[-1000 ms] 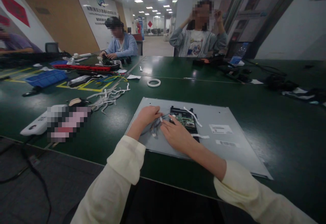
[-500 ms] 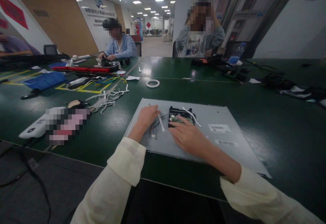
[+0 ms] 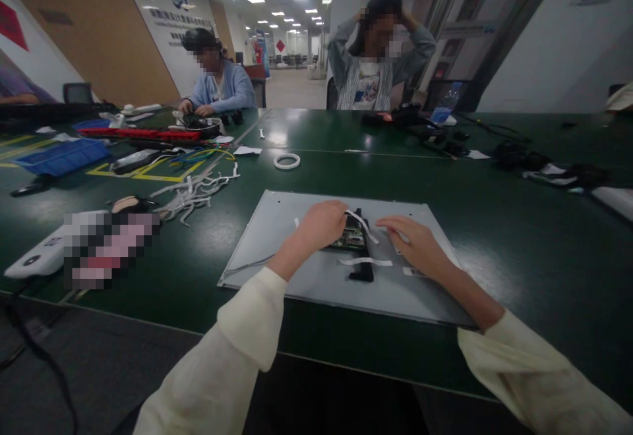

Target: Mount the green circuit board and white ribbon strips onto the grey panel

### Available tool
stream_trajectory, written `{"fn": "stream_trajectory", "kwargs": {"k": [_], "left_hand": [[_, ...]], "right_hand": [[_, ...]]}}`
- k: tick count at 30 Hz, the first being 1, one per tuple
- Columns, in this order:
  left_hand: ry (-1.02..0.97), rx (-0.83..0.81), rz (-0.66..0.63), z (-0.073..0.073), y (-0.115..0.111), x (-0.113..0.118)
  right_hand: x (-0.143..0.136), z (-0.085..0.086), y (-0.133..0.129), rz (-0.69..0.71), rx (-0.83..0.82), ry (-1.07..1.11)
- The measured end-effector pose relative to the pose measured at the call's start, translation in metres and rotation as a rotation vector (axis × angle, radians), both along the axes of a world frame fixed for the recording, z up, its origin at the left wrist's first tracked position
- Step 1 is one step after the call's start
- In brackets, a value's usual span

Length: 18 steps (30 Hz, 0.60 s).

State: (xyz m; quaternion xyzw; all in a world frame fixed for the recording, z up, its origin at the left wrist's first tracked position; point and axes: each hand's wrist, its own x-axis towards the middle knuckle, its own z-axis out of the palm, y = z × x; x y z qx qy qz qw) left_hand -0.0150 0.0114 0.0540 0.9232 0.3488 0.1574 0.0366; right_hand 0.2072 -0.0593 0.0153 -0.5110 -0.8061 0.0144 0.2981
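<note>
Green circuit board [image 3: 352, 237] now sits just right of the left hand [image 3: 320, 224], which has slid over from the cables and curls loosely on its edge. Right hand [image 3: 418, 245] has moved right, resting half-open on the grey panel [image 3: 267, 237], holding nothing I can see.

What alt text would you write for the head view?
Two bare hands, left hand and right hand, rest on a grey metal panel either side of a small circuit board on a green table; two people sit opposite.

Loose cream-white long sleeves, cuffs bunched above the wrists; bare hands.
</note>
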Motion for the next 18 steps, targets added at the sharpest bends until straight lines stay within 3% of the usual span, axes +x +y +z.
{"fn": "stream_trajectory", "kwargs": {"k": [4,9,18], "left_hand": [[0.014,-0.014,-0.019,-0.013,0.014,0.016],[0.041,-0.028,-0.014,-0.032,0.021,0.015],[0.069,-0.078,0.013,-0.034,0.020,0.016]], "right_hand": [[-0.003,0.000,-0.001,0.029,-0.034,-0.025],[-0.002,-0.003,-0.002,0.066,-0.064,-0.053],[-0.006,-0.005,0.003,0.029,-0.100,0.007]]}}
